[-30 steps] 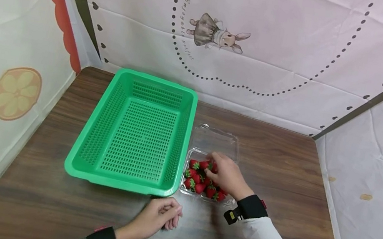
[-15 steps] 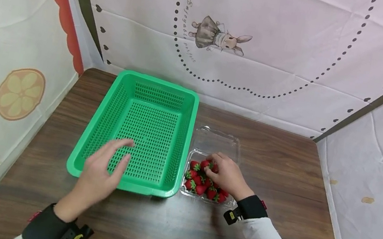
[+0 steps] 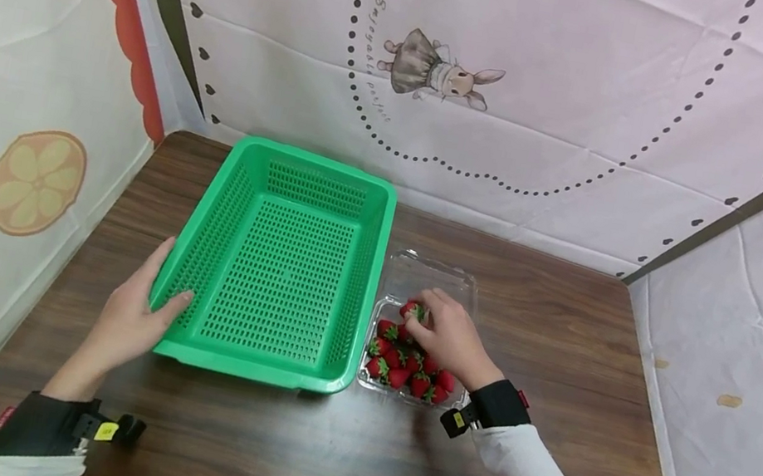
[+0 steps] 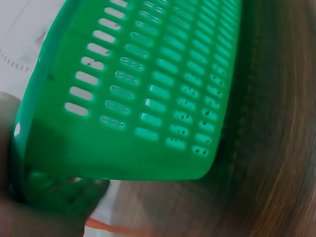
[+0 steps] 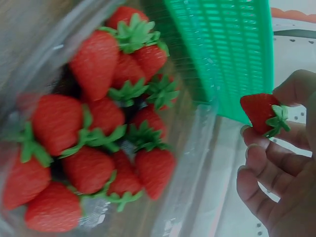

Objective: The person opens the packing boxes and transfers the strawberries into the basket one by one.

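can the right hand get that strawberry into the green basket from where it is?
Probably yes. The right hand pinches a strawberry above the clear box, right beside the green basket, whose top is open. The left hand rests on the far wall, out of the way.

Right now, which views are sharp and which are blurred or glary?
Head view: sharp, evenly lit, edges bowed by the wide lens. Left wrist view: green basket fills the frame, soft, the left hand a dark blur. Right wrist view: clear box smeared with glare, held strawberry fairly crisp.
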{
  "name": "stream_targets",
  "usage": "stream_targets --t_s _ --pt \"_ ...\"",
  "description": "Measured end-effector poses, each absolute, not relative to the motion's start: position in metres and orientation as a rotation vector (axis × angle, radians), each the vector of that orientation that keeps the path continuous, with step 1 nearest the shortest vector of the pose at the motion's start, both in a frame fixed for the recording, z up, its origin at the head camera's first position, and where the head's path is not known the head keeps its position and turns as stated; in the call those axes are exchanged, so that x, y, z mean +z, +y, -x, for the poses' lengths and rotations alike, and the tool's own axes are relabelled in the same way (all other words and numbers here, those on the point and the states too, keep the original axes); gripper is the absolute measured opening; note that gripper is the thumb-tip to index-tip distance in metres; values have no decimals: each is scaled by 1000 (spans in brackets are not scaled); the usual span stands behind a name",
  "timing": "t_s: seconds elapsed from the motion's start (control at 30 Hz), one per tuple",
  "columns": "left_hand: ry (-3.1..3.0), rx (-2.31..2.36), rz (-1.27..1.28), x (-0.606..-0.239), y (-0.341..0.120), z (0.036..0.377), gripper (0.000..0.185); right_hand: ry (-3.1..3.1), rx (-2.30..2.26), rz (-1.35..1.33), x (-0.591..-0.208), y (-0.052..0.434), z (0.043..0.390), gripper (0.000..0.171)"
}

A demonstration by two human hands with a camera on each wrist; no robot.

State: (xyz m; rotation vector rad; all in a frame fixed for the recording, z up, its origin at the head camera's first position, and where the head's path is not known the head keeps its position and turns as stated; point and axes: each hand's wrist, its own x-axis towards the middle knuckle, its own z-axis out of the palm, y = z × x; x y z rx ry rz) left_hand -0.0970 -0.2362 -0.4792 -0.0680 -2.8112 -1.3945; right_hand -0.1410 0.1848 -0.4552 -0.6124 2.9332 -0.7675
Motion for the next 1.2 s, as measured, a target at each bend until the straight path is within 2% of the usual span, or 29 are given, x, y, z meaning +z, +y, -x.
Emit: stream_targets --t_s 0.2,0.33,0.53,0.8,1.2 --pt "-2736 -1727 10 -481 -245 98 81 2945 -817 691 -438 163 150 21" --pt "-2728 -1765 34 -483 -248 98 80 2914 -815 786 -427 139 159 17" --pt "-2737 -1767 64 -486 -249 99 81 2858 -716 889 -418 98 174 21" --pt "-2710 -1805 72 -485 -247 99 80 2731 -678 987 -421 60 192 20" --pt "-2707 -1799 48 -482 -248 98 83 2659 -544 960 -438 8 211 22"
